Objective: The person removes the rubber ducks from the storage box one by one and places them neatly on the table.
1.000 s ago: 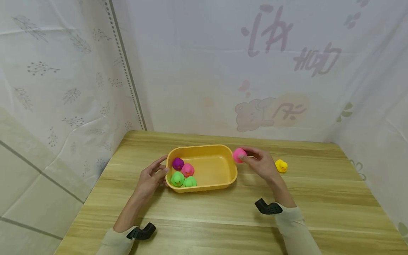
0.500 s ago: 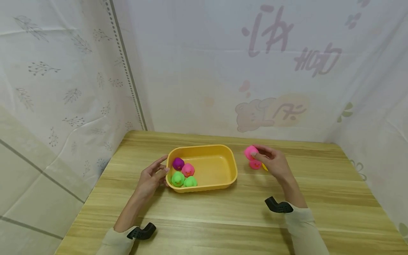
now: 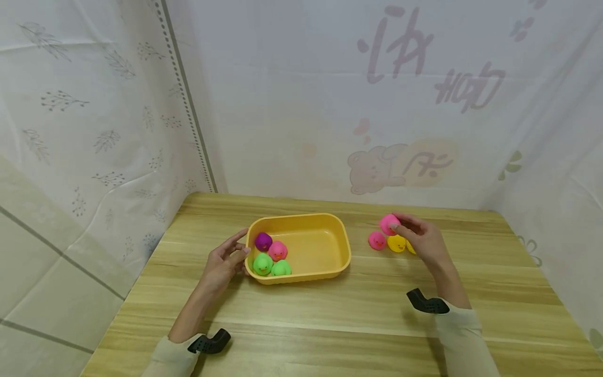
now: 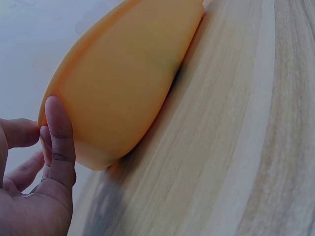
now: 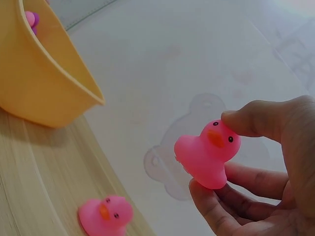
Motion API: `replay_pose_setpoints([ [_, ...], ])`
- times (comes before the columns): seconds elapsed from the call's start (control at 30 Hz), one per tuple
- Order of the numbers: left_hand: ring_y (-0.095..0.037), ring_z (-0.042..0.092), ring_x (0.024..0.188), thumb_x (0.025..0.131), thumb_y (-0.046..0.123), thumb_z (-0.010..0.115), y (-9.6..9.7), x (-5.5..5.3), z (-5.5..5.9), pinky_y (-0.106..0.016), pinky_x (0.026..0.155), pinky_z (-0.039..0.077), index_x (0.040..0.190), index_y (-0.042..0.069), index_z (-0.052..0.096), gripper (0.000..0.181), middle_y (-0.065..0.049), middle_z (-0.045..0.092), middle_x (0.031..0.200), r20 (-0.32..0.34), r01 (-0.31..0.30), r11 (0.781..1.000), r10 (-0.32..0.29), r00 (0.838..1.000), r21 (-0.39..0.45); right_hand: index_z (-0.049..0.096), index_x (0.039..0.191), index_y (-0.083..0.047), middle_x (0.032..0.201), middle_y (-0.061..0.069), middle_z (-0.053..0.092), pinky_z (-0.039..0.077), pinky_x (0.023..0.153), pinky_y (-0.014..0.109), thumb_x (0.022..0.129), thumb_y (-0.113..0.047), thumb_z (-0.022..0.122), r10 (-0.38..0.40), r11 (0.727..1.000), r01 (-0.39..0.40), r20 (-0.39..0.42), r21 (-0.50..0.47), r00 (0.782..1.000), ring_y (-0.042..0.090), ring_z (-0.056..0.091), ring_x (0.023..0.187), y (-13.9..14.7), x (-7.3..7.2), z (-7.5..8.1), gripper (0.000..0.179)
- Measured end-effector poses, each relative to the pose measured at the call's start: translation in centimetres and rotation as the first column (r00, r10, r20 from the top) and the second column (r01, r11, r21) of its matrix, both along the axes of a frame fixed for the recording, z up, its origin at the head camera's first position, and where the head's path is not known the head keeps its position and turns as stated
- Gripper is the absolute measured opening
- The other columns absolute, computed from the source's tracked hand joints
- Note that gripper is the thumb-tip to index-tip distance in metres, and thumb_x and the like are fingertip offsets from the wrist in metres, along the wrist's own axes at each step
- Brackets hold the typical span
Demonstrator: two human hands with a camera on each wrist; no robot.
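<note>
My left hand (image 3: 223, 264) grips the left end of a yellow plastic tub (image 3: 325, 272), fingers and thumb at its rim and wall in the left wrist view. Inside the tub's left end sit a purple rubber duck (image 3: 263, 242), a pink one (image 3: 278, 251) and two green ducks (image 3: 263, 264). Right of the tub, my right hand (image 3: 424, 241) pinches a pink rubber duck (image 5: 209, 155) between thumb and fingers, raised above the table. Below it stand another pink duck (image 3: 377, 241) and a yellow duck (image 3: 396, 243). A second yellow duck (image 3: 411, 248) is partly hidden by the hand.
All this is on a wood-grain table (image 3: 301, 324). Pale printed cloth (image 3: 282, 131) hangs behind the table and along both sides. A black wrist mount (image 3: 209, 343) sits on the left sleeve, another mount (image 3: 427, 302) on the right.
My right hand has moved rightward, away from the tub, with the pink duck held. A pink duck and a yellow duck it had hidden now show on the table. Left hand and tub stay put.
</note>
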State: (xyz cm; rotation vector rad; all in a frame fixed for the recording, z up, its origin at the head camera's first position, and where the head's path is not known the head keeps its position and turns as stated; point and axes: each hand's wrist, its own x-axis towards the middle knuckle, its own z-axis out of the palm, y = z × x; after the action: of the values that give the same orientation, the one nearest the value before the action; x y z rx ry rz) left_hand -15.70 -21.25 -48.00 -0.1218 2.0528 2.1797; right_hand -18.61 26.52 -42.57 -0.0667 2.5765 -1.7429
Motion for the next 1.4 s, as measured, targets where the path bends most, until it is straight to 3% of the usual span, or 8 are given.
replay_pose_setpoints([
  [0.17, -0.010, 0.059, 0.071, 0.101, 0.013, 0.065, 0.0, 0.0, 0.0, -0.021, 0.064, 0.058, 0.155, 0.017, 0.046, 0.057, -0.002, 0.052, 0.105, 0.007, -0.003, 1.000, 0.003, 1.000, 0.000, 0.055, 0.147, -0.008, 0.134, -0.005, 0.062, 0.048, 0.094, 0.005, 0.099, -0.045, 0.067, -0.029, 0.999, 0.029, -0.005, 0.020, 1.000, -0.001, 0.058, 0.114, 1.2, 0.4, 0.0, 0.062],
  [0.67, -0.010, 0.060, 0.070, 0.101, 0.014, 0.066, 0.0, 0.0, -0.1, -0.022, 0.063, 0.058, 0.154, 0.017, 0.047, 0.057, -0.005, 0.051, 0.107, -0.001, -0.006, 1.000, 0.006, 1.000, 0.001, 0.053, 0.150, -0.009, 0.137, -0.009, 0.059, 0.045, 0.090, 0.002, 0.098, -0.049, 0.065, -0.116, 0.989, 0.114, 0.018, 0.093, 0.993, -0.008, 0.053, 0.114, 5.2, 1.2, -0.1, 0.066],
  [0.87, -0.010, 0.060, 0.070, 0.101, 0.013, 0.065, 0.0, 0.0, -0.1, -0.022, 0.063, 0.058, 0.154, 0.017, 0.047, 0.056, -0.005, 0.052, 0.107, -0.006, -0.005, 1.000, 0.006, 1.000, 0.003, 0.053, 0.149, -0.008, 0.128, -0.021, 0.058, 0.044, 0.087, 0.002, 0.098, -0.051, 0.065, -0.156, 0.981, 0.151, 0.032, 0.120, 0.987, -0.009, 0.051, 0.113, 6.7, 1.3, -0.4, 0.068],
  [1.07, -0.010, 0.059, 0.070, 0.102, 0.013, 0.064, 0.1, 0.1, 0.0, -0.022, 0.064, 0.058, 0.154, 0.017, 0.046, 0.056, -0.005, 0.051, 0.107, -0.005, -0.005, 1.000, 0.005, 1.000, -0.006, 0.054, 0.148, -0.009, 0.129, -0.022, 0.059, 0.044, 0.085, 0.002, 0.098, -0.051, 0.064, -0.171, 0.976, 0.166, 0.021, 0.143, 0.985, -0.010, 0.049, 0.113, 8.3, 1.3, -1.0, 0.066],
  [1.23, -0.010, 0.059, 0.069, 0.101, 0.012, 0.064, 0.1, 0.1, 0.0, -0.021, 0.063, 0.058, 0.154, 0.016, 0.046, 0.056, -0.004, 0.051, 0.106, -0.008, -0.006, 1.000, 0.006, 1.000, 0.002, 0.057, 0.146, -0.007, 0.121, -0.029, 0.060, 0.047, 0.087, 0.006, 0.099, -0.048, 0.064, -0.169, 0.976, 0.166, 0.006, 0.139, 0.986, -0.012, 0.052, 0.109, 9.5, 1.2, -1.9, 0.063],
  [1.4, -0.010, 0.059, 0.069, 0.102, 0.011, 0.064, 0.2, 0.1, 0.1, -0.021, 0.063, 0.058, 0.155, 0.015, 0.045, 0.056, -0.004, 0.051, 0.105, -0.004, -0.005, 1.000, 0.005, 1.000, 0.005, 0.056, 0.146, -0.005, 0.113, -0.035, 0.058, 0.046, 0.084, 0.006, 0.099, -0.051, 0.063, -0.183, 0.972, 0.172, 0.051, 0.159, 0.982, -0.014, 0.050, 0.105, 10.3, 1.1, -2.7, 0.066],
])
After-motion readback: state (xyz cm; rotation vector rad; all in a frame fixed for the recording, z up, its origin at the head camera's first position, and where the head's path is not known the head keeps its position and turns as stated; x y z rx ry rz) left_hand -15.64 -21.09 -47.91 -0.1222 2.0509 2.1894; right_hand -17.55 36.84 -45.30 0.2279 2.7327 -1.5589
